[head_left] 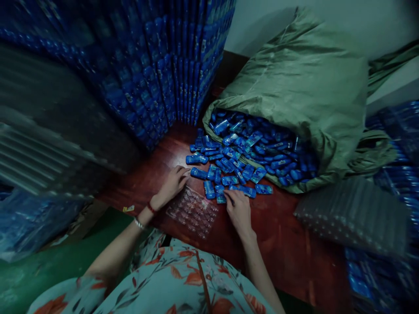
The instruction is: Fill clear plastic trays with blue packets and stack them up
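Observation:
Small flat blue bottle-shaped packs (230, 180) lie in a loose heap on the reddish-brown table. In front of them is a clear plastic tray (193, 211) with rows of moulded hollows. My left hand (175, 181) is at the tray's far left corner, fingers drawn together by the end of a blue pack (198, 173); a pale bit shows at the fingertips, too small to name. On the tray's right, my right hand (238, 209) is closed with its fingertips on another blue pack (220, 194), partly hiding it.
A large green sack (294, 83) lies open behind the heap, full of the same packs. Tall stacks of filled blue trays (183, 65) rise at the back left. Stacked clear trays stand at the left (39, 152) and right (353, 213). A small yellow scrap (128, 209) lies near the table's left edge.

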Demonstrator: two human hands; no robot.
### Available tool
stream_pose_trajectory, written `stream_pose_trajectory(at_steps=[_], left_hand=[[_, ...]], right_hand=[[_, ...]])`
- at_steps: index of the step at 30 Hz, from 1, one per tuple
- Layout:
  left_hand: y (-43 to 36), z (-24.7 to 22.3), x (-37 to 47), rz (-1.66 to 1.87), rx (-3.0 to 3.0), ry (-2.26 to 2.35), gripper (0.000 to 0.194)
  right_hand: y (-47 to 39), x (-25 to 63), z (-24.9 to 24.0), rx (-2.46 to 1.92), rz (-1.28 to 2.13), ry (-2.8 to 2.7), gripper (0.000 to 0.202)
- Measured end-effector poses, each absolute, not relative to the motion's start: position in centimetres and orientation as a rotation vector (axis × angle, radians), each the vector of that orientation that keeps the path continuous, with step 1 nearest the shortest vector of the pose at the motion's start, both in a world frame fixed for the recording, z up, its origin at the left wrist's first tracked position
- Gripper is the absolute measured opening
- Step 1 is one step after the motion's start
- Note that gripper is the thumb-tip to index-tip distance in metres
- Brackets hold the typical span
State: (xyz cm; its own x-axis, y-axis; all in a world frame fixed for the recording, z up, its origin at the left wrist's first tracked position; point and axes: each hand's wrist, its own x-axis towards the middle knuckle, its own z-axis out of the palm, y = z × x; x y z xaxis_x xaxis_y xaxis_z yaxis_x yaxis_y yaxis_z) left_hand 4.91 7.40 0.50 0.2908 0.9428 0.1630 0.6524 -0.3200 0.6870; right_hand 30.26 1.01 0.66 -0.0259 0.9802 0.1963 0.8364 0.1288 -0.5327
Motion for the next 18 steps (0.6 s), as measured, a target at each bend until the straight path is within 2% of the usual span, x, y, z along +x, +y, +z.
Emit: stream_pose_trajectory(at_steps=[4, 9, 12, 18], left_hand=[[11.1, -0.9, 6.7, 0.609, 2.138, 1.362, 0.041], [11.9, -2.5, 8.3, 0.532, 2.215, 1.368, 0.025], [11.5, -2.4, 7.9, 0.637, 2.164, 1.294, 0.021], [8.4, -0.1, 5.1, 0.723, 1.795, 1.355, 0.031]], right_hand=[[0.2, 32.2, 0.7, -1.824, 0.310, -1.704, 0.029], [-1.9, 32.9, 0.3, -1.837, 0.448, -1.562, 0.028], [-1.8, 31.0, 0.4, -1.837, 0.502, -1.612, 0.028], [1.7, 27.8, 1.5, -2.140, 0.518, -1.930, 0.043]])
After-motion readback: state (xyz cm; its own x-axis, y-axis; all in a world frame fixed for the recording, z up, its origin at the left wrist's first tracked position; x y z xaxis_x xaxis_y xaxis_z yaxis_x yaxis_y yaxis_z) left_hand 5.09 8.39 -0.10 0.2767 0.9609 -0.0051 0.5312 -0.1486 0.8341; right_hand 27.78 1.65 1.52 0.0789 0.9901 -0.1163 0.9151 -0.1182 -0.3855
